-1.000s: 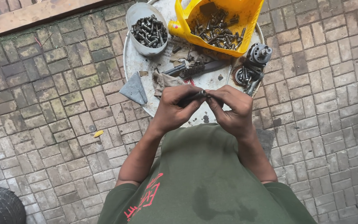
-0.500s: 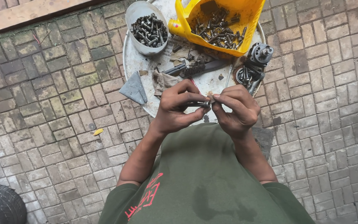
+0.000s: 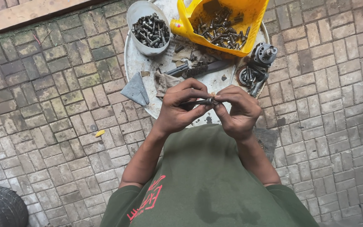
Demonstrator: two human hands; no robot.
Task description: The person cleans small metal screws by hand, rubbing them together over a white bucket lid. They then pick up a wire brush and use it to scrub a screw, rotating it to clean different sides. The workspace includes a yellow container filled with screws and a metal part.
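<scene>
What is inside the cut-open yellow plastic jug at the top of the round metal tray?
The cut-open yellow plastic jug holds a loose heap of dark, greasy bolts and nuts. Its bottom is covered by them, and its far end runs out of frame.

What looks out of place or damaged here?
The yellow jug on the round tray has its side cut open and serves as a bin for bolts. A yellow scrap lies alone on the paving. Both hands hold a dark bolt.
</scene>
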